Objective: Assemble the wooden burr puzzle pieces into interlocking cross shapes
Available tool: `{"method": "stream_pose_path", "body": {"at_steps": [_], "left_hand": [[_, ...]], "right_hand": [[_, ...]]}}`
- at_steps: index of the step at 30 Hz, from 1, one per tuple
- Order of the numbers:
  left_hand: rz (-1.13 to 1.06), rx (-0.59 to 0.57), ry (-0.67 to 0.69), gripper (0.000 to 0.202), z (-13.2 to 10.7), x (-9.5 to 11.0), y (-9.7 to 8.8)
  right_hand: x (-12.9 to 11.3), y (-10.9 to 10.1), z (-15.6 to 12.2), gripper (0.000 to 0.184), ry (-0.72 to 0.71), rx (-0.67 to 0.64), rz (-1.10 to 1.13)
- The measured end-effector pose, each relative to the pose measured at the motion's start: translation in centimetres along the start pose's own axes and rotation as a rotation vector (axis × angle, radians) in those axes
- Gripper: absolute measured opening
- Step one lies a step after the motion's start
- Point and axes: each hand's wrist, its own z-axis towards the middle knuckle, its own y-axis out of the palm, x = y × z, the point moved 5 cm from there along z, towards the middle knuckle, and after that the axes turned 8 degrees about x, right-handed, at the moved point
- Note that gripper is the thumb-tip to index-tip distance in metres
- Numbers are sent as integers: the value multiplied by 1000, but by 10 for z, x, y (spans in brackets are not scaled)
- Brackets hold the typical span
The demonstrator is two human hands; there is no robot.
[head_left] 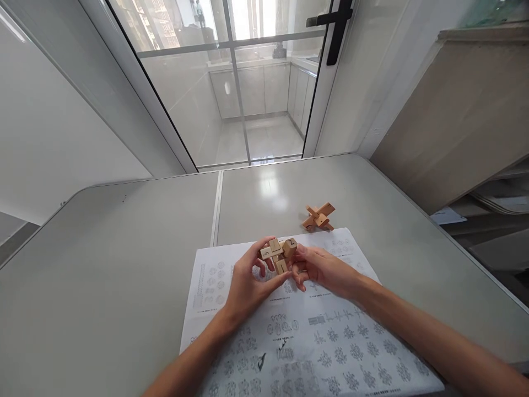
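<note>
Between both hands, above the printed sheet, is a light wooden interlocking puzzle (276, 252) made of several blocks with dark numbers on their ends. My left hand (252, 275) grips it from the left, thumb under its lower edge and fingers behind it. My right hand (320, 267) pinches its right side near the block marked 2, with the other fingers curled below. Beyond my right hand, a second, more orange wooden puzzle (319, 216) with crossed sticks rests on the table by the sheet's far edge.
A large white sheet (330, 342) with rows of printed assembly diagrams lies under my hands on the grey table (124, 264). Behind the table stands a glass door (264, 94) with a black handle (336, 25). Shelving (454, 105) borders the right side.
</note>
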Motion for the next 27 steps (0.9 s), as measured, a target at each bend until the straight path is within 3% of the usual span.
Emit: {"method": "stream_pose_path", "body": {"at_steps": [12, 22, 27], "left_hand": [[55, 18, 151, 60, -1, 6, 1], [60, -28, 189, 62, -1, 11, 1], [50, -73, 194, 63, -2, 11, 3]], "right_hand": [[-6, 2, -4, 30, -6, -55, -30], [-14, 10, -9, 36, -129, -79, -232], [-14, 11, -11, 33, -126, -94, -269]]}}
